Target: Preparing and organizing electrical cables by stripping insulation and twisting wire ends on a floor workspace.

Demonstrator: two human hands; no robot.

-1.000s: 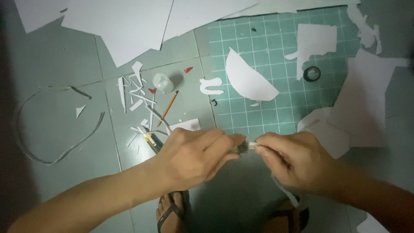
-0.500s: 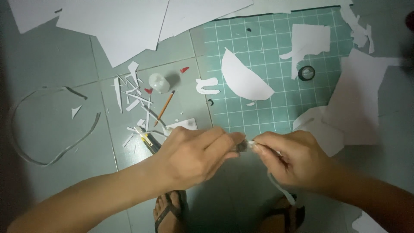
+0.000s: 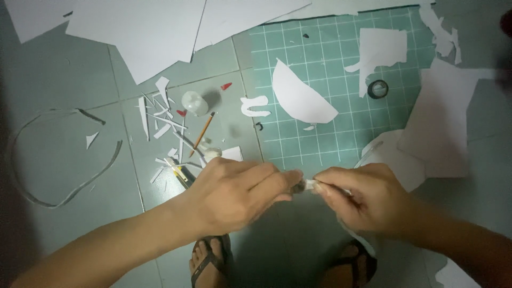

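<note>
while both hands meet low in the view above the pale green tiled floor (image 3: 58, 80), the left hand (image 3: 234, 192) and right hand (image 3: 362, 200) each pinch an end of a small whitish scrap of paper or tape (image 3: 305, 185). its short length runs left to right between the closed fingertips, equally near both. a green gridded cutting mat (image 3: 330, 64) lies beyond.
</note>
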